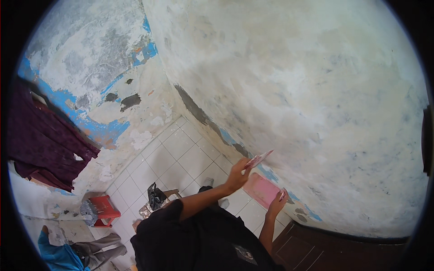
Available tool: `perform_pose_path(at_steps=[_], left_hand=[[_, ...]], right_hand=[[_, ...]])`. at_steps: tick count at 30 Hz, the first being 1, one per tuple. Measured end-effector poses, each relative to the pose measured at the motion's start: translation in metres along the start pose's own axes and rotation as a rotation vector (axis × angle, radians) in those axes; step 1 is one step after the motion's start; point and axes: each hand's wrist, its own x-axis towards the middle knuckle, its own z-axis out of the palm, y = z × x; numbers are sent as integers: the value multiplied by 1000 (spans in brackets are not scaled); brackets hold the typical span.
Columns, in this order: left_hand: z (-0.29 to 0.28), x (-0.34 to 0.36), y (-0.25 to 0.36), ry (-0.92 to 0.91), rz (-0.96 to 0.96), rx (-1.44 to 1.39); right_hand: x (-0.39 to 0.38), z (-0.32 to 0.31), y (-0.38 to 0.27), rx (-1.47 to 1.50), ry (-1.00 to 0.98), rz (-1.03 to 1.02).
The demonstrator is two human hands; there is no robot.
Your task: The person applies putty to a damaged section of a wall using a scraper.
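Observation:
My left hand is closed around a flat filling knife, its blade smeared reddish and white. The blade tilts up toward the wall on the right; whether it touches the plaster, I cannot tell. Lower and to the right, my right hand grips the end of a shallow pink rectangular tray. A small pale piece shows by that thumb, too small to name. Beside both hands rises the wall, coated in patchy white filler, with bare grey and blue strips along its foot.
White floor tiles run into the corner. A black plastic bag lies by a speckled surface near my left side. Farther left are a red stool, a purple cloth and another person in blue. Dark wood borders the lower right.

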Motion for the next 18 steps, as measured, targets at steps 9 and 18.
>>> perform_pose_path(at_steps=[9, 18], left_hand=[[-53, -3, 18, -458, -134, 72], [-53, 48, 41, -475, 125, 282]], right_hand=[[20, 34, -41, 99, -28, -93], [21, 34, -110, 357, -78, -99]])
